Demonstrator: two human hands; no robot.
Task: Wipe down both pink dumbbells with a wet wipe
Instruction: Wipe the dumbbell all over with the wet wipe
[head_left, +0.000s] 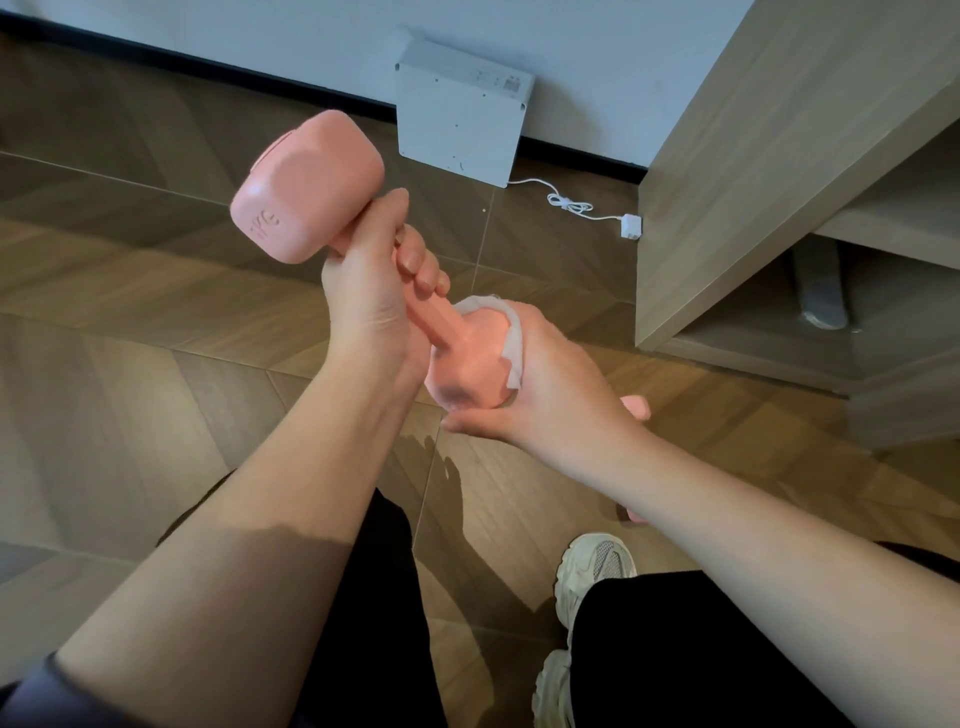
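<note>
My left hand (371, 280) grips the handle of a pink dumbbell (306, 189) and holds it tilted in the air, one square head up at the left, the other down at the right. My right hand (540, 389) cups the lower head with a white wet wipe (511, 345) wrapped between palm and dumbbell. Parts of a second pink dumbbell (636, 408) show on the floor behind my right wrist, mostly hidden.
A wooden herringbone floor (130, 338) lies below. A white flat device (460, 111) leans on the wall, its cable and plug (631, 226) trailing right. A wooden desk (779, 156) stands at the right. My black-trousered legs and a white sneaker (592, 571) are at the bottom.
</note>
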